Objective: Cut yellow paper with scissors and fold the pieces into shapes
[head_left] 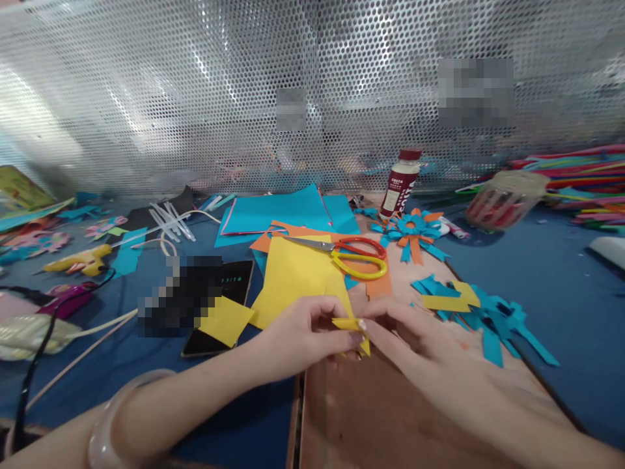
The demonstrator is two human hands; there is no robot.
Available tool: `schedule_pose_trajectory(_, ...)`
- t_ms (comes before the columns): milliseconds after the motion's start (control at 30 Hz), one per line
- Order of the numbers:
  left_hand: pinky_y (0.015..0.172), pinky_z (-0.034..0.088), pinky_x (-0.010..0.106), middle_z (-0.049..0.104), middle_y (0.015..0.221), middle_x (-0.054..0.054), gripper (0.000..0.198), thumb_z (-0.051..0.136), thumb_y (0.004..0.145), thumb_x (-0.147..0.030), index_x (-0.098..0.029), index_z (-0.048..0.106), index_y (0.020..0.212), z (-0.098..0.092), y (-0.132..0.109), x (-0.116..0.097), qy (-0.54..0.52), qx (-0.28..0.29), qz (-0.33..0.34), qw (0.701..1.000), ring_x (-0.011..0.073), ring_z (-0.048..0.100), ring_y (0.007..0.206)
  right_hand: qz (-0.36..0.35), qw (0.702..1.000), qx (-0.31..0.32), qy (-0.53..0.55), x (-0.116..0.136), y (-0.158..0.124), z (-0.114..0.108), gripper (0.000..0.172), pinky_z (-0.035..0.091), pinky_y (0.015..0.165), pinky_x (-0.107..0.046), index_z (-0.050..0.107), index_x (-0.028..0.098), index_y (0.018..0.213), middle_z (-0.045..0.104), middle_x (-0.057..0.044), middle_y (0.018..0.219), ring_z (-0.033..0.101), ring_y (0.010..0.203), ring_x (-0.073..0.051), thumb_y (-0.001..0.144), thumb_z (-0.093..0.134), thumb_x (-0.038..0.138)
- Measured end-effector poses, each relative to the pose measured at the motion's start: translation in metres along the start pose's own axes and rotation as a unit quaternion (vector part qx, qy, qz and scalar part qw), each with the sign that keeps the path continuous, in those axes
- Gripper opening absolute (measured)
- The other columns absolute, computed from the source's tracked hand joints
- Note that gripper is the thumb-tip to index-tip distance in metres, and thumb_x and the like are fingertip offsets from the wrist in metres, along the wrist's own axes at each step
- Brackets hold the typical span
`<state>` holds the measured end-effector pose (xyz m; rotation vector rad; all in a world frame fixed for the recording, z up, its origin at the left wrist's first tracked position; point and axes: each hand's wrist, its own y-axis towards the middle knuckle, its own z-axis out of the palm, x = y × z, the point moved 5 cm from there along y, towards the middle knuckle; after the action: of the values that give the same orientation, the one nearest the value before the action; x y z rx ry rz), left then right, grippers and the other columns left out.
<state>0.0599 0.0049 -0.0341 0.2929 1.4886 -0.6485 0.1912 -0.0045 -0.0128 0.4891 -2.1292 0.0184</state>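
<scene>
Glossy bangle nearest, left hand and right pinch folded yellow paper

A blue-topped table with a brown wooden panel carries a Costa bottle. Blue paper sheets lie just left of the bottle, a blue-and-orange paper rosette just in front of it, and a translucent container to its right. A smartphone and a yellow glue gun are farther left.
</scene>
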Motion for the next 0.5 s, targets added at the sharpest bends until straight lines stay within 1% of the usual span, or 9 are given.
schedule_pose_trajectory(100, 0.056, 0.042, 0.021, 0.059, 0.064, 0.001, 0.019, 0.061, 0.077, -0.029, -0.013, 0.051, 0.073, 0.000, -0.001, -0.001, 0.032, 0.002, -0.004, 0.999, 0.0099, 0.057, 0.060, 0.003, 1.000, 0.017, -0.021, -0.003, -0.001, 0.002, 0.022, 0.037, 0.054, -0.023, 0.056, 0.022, 0.076, 0.055, 0.003, 0.067, 0.048, 0.062, -0.012, 0.089, 0.042, 0.032)
schedule_pose_trajectory(200, 0.057, 0.041, 0.020, 0.057, 0.060, -0.002, 0.021, 0.051, 0.084, -0.030, -0.014, 0.051, 0.072, 0.000, -0.003, -0.005, 0.064, 0.009, 0.018, 0.998, 0.0074, 0.055, 0.056, 0.007, 0.999, 0.042, -0.022, -0.004, -0.001, 0.004, 0.025, 0.036, 0.052, -0.023, 0.054, 0.021, 0.075, 0.054, 0.003, 0.066, 0.048, 0.060, -0.012, 0.091, 0.040, 0.034)
schedule_pose_trajectory(333, 0.047, 0.037, 0.017, 0.058, 0.064, -0.001, 0.023, 0.045, 0.087, -0.033, -0.015, 0.050, 0.074, -0.001, -0.004, -0.008, 0.092, -0.001, 0.033, 0.995, 0.0049, 0.047, 0.046, 0.032, 0.997, 0.062, -0.036, -0.002, 0.000, 0.004, 0.028, 0.037, 0.052, -0.022, 0.054, 0.021, 0.076, 0.057, 0.003, 0.068, 0.050, 0.061, -0.011, 0.091, 0.037, 0.037)
schedule_pose_trajectory(400, 0.046, 0.038, 0.017, 0.057, 0.064, -0.001, 0.022, 0.045, 0.087, -0.032, -0.015, 0.051, 0.075, -0.001, -0.004, -0.009, 0.093, -0.006, 0.041, 0.995, 0.0053, 0.047, 0.047, 0.039, 0.994, 0.079, -0.062, 0.000, 0.000, 0.005, 0.032, 0.036, 0.050, -0.021, 0.054, 0.020, 0.072, 0.056, 0.003, 0.065, 0.049, 0.058, -0.011, 0.091, 0.036, 0.038)
schedule_pose_trajectory(500, 0.047, 0.039, 0.016, 0.057, 0.064, 0.000, 0.021, 0.046, 0.086, -0.030, -0.014, 0.051, 0.074, 0.000, -0.004, -0.010, 0.094, -0.010, 0.043, 0.995, 0.0054, 0.048, 0.049, 0.006, 0.991, 0.079, -0.105, 0.004, 0.000, 0.003, 0.030, 0.035, 0.051, -0.021, 0.057, 0.022, 0.074, 0.059, 0.003, 0.066, 0.051, 0.059, -0.011, 0.091, 0.037, 0.037)
